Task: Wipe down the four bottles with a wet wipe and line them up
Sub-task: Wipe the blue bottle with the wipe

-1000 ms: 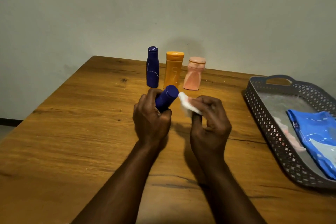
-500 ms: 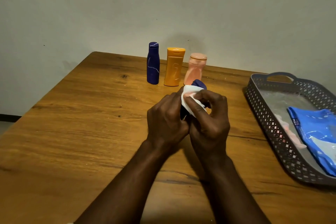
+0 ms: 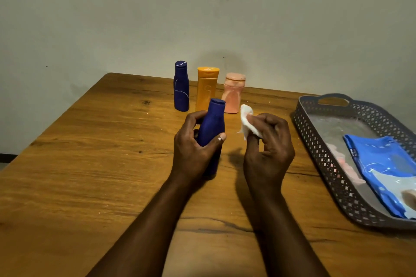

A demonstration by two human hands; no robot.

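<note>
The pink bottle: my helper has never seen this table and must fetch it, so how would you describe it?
On the wooden table, look to the far edge by the wall, where three plastic bottles stand upright in a row. The squat pale pink bottle with a round cap is at the right end, beside the taller orange bottle. It is the shortest and the only pink one.

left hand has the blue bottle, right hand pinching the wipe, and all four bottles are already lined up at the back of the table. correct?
Not quite. The head view shows only three bottles lined up at the back: a blue bottle, an orange bottle and a pink bottle. The fourth, the held blue bottle, is in the left hand. The right hand does pinch the wipe.
</note>
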